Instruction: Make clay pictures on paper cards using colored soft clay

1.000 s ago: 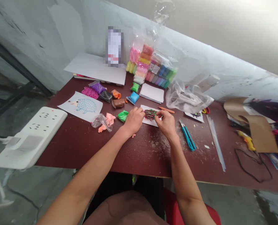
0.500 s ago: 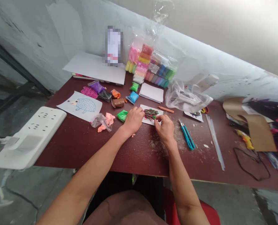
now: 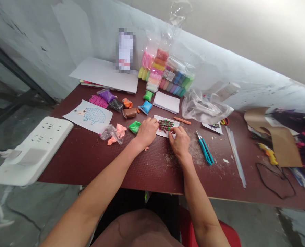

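Observation:
A white card (image 3: 155, 118) lies flat on the table, bearing brown branch-like strands with green and pinkish bits, probably clay. My left hand (image 3: 147, 131) is closed, its curled fingertips on the card's left edge. At the card's right side, my right hand (image 3: 180, 140) is closed in a pinch over the lower strands; whatever sits between its fingertips is too small to make out. Just left of my left hand is a packet of green clay (image 3: 134, 127). An orange stick-like tool (image 3: 182, 120) lies beyond my right hand.
Left of the hands are peach clay (image 3: 120, 130), a brown clay packet (image 3: 130, 113) and a hedgehog drawing (image 3: 93, 115). To the right lie a teal utility knife (image 3: 205, 151), clear glue sticks (image 3: 236, 156) and a yellow glue gun (image 3: 269, 153). A white power strip (image 3: 43, 137) stands at the left edge.
My right hand has shifted slightly left and down over the card, its fingers still pinched. The left hand stays in place at the card's left edge.

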Available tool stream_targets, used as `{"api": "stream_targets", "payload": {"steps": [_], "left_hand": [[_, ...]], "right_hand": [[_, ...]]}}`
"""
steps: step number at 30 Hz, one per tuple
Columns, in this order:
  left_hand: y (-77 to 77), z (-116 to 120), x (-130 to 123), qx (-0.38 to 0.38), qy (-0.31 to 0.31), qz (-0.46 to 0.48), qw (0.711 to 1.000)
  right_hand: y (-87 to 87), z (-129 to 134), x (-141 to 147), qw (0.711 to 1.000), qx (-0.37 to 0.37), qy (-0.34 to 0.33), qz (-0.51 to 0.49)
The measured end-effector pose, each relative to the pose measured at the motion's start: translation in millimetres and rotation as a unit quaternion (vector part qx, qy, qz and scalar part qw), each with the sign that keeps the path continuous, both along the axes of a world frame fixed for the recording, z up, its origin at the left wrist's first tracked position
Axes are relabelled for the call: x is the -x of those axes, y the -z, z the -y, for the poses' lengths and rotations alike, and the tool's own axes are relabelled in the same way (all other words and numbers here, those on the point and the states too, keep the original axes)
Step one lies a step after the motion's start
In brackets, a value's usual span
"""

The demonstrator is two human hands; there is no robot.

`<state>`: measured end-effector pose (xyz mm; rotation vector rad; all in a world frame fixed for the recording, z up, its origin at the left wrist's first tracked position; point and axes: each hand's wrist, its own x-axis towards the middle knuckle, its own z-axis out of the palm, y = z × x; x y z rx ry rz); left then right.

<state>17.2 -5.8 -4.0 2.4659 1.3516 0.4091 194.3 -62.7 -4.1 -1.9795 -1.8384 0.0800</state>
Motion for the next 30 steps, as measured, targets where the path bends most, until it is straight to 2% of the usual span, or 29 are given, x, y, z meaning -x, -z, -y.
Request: {"api": "stream_targets", "payload": {"steps": [12,20,30], "left_hand": [[1.8,-0.3,-1.3,-0.007,-0.003,0.001,1.000],[-0.4,0.4,-0.5,-0.002,-0.002,-0.008,1.000],[-2.6,0.5,-0.4,0.003,0.000,-0.017,1.000]], "right_hand": [[5.8,-3.1,-0.4,1.000,0.002,0.004,-0.028],[-0.4,0.5,-2.8,0.998,-0.008,0.043,-0.048],[-1.6,-2.3,1.1,0.998,0.004,0.034,-0.053]]}}
